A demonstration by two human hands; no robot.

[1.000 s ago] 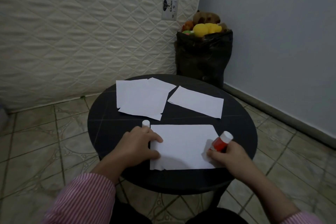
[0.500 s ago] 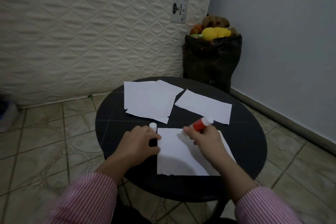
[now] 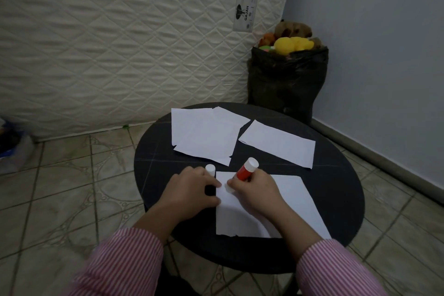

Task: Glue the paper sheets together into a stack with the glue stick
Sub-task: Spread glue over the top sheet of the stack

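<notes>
A white paper sheet [image 3: 283, 202] lies at the near edge of the round black table [image 3: 336, 190]. My right hand [image 3: 254, 190] grips the red glue stick [image 3: 245, 172] with its tip down on the sheet's upper left corner. My left hand [image 3: 189, 190] presses on the sheet's left edge, and a white cap [image 3: 210, 169] stands just beyond its fingers. Farther back lie a loose pile of white sheets [image 3: 204, 132] and a single sheet [image 3: 278, 143] to its right.
A black bag [image 3: 286, 81] stuffed with plush toys stands behind the table in the corner. A quilted mattress [image 3: 120, 43] leans against the left wall. Tiled floor surrounds the table.
My right hand carried the glue stick from the sheet's right edge across to its upper left corner. My left hand stayed on the left edge.
</notes>
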